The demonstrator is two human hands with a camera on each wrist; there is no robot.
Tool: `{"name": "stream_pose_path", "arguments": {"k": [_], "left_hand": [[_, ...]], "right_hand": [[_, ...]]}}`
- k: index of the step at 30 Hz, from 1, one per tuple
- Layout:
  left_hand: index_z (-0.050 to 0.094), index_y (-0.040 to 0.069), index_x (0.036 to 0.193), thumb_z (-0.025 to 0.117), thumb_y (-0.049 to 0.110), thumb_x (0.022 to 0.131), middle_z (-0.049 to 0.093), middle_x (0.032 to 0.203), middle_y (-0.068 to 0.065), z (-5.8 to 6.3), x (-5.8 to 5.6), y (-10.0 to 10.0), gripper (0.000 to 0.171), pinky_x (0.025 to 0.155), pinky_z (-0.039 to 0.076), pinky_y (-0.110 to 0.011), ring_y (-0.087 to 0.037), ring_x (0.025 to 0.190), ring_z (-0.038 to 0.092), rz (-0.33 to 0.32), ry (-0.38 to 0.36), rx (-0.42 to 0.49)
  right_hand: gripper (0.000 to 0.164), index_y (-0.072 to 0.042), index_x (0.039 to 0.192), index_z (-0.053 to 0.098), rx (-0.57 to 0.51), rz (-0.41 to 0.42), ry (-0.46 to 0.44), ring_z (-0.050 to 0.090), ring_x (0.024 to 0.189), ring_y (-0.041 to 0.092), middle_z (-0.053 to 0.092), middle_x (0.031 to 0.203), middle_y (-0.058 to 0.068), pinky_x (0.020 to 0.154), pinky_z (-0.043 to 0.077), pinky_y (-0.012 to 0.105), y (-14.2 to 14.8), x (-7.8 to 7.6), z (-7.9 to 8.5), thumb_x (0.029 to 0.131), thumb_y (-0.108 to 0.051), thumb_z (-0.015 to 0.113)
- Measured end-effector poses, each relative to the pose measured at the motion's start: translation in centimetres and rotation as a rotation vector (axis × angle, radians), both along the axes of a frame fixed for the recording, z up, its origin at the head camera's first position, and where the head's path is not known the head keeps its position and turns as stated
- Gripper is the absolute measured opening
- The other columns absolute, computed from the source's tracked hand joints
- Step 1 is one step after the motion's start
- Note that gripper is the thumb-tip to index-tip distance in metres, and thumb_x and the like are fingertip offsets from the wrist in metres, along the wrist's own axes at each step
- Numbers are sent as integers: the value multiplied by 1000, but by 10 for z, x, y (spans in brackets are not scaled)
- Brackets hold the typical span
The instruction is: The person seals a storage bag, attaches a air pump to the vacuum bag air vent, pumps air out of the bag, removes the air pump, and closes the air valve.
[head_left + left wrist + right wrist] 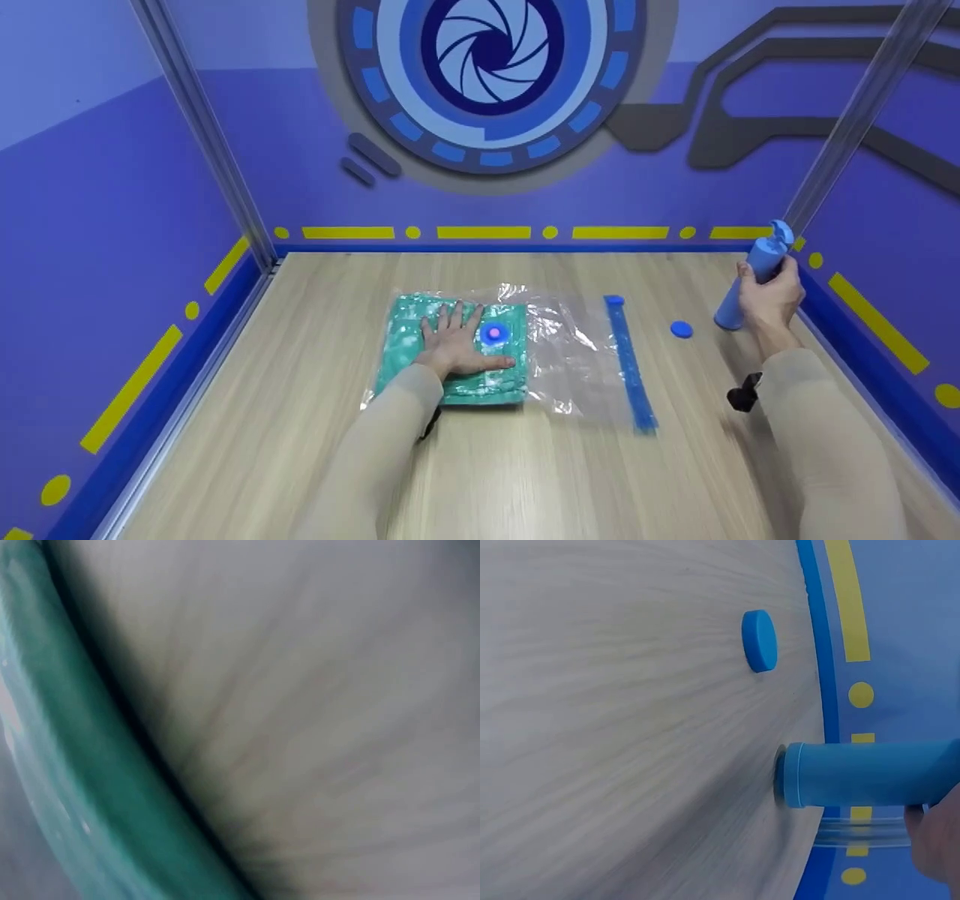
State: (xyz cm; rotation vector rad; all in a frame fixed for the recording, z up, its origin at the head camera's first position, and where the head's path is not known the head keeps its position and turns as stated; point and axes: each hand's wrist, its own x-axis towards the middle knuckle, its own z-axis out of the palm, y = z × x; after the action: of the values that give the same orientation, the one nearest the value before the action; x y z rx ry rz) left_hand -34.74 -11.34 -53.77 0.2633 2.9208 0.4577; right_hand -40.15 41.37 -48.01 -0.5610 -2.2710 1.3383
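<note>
A clear vacuum storage bag (574,360) lies flat with a green folded item (405,330) in its left part. My left hand (454,349) rests on the green part, fingers spread. Just right of those fingers is a round blue valve (494,334) with a pinkish centre. In the left wrist view the bag's green edge (97,750) bulges close to the camera. My right hand (772,296) grips a blue hand pump (765,255) at the table's right side, its lower end close over the tabletop. Left of the pump lies a round blue cap (681,329).
A blue slider strip (630,364) closes off the bag's right edge. The wood-grain table (525,480) is bordered by blue and purple walls (135,225) with yellow marks. Metal posts (210,142) stand at the back corners.
</note>
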Motion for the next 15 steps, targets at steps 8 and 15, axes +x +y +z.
{"name": "stream_pose_path", "arguments": {"k": [8,15], "left_hand": [[10,30,182,65,100,81,4,192,-14,0,1,0,135,138,-1,-79,-48,178,-1,-2,5,2],[10,32,182,64,101,81,4,192,-14,0,2,-1,134,139,-1,-78,-48,178,-1,1,1,-3]], "right_hand": [[76,-12,177,22,14,53,-47,41,168,43,36,183,20,138,33,65,3,3,1,116,-40,57],[80,-11,178,20,22,69,-86,41,168,46,35,183,22,137,33,68,4,6,1,115,-44,56]]}}
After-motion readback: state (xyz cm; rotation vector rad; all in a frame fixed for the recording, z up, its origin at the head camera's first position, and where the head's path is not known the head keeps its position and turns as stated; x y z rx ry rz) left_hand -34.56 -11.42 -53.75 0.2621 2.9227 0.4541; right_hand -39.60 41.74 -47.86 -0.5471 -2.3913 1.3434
